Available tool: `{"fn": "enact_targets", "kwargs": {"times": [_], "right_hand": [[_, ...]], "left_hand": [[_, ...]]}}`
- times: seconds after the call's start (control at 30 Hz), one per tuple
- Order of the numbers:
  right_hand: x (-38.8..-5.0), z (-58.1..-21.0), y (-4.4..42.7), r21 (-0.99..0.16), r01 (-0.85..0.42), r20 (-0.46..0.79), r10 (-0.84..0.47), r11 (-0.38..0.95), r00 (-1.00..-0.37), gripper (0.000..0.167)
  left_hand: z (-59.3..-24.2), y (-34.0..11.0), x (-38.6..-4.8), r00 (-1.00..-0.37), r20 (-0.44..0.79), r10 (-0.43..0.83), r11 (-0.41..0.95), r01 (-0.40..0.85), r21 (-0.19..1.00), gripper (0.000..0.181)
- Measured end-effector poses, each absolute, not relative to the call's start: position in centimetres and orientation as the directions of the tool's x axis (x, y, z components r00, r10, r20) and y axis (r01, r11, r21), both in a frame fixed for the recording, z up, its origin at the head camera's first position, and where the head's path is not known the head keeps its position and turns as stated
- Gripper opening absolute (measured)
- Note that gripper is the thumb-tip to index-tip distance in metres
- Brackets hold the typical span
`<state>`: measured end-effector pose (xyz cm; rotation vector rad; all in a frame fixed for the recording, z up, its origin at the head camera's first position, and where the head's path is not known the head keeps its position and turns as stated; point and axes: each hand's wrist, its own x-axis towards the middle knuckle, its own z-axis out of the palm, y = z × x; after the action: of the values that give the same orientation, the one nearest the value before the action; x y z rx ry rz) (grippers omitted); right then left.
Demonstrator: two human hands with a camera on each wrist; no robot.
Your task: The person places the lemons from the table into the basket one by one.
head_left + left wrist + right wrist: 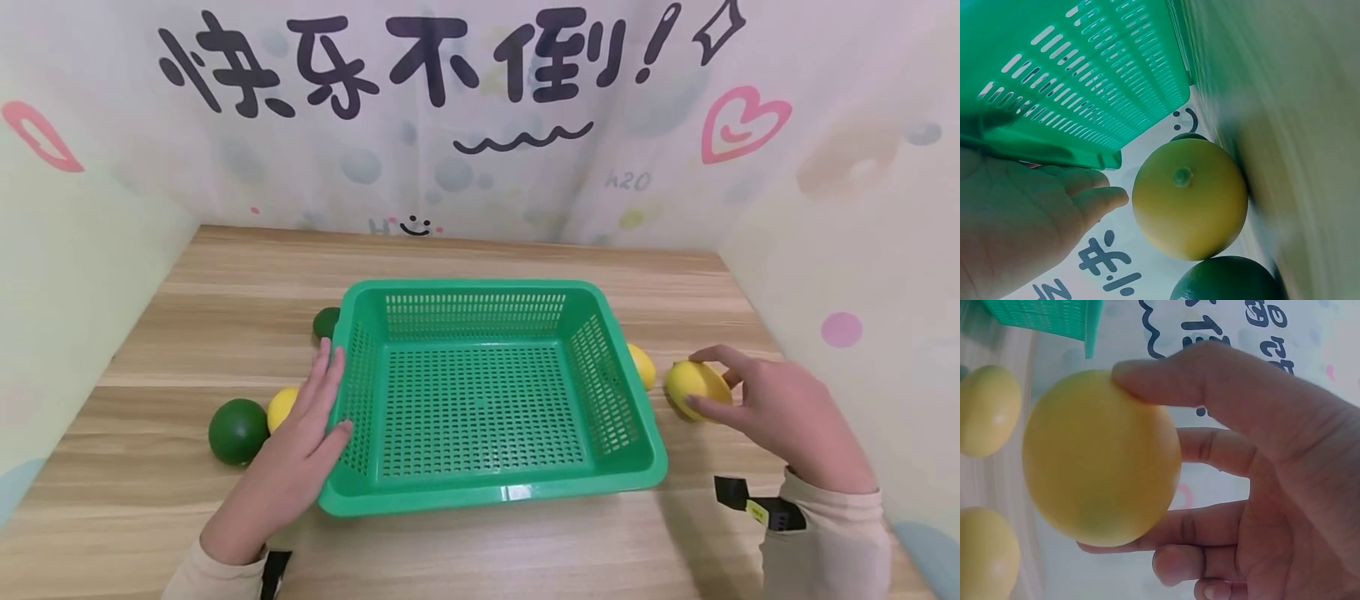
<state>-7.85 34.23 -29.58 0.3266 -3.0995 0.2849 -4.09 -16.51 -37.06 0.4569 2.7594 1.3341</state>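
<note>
A green plastic basket [491, 493] with slotted walls and nothing inside sits mid-table. Along its left rim lies my left hand [300, 437], fingers extended and touching the side; the left wrist view shows this hand [1029, 219] beneath the rim. My right hand [787, 408], to the right of the basket, holds a lemon [693, 387] between thumb and fingers. Up close, the thumb presses one side of this lemon [1100, 462] and fingers curl behind it. Whether it touches the table is unclear. Another lemon [642, 367] is partly hidden by the basket's right wall.
Left of the basket are a round dark green fruit [238, 431], a lemon [282, 407] partly behind my left hand, and a smaller dark green fruit [326, 323]. Two yellow fruits, one a lemon [990, 411], appear in the right wrist view. A printed curtain [480, 192] borders the table.
</note>
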Motion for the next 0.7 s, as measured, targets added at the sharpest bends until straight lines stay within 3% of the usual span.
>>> {"fn": "enact_targets", "kwargs": {"times": [0.7], "right_hand": [[-7.89,-29.10,34.15,-0.165,-0.247,0.067,-0.239,0.955,-0.969,0.042]], "left_hand": [[-37.38,-16.60,-4.41,-0.953,0.088,0.290,0.582,0.248,0.774,0.076]]}}
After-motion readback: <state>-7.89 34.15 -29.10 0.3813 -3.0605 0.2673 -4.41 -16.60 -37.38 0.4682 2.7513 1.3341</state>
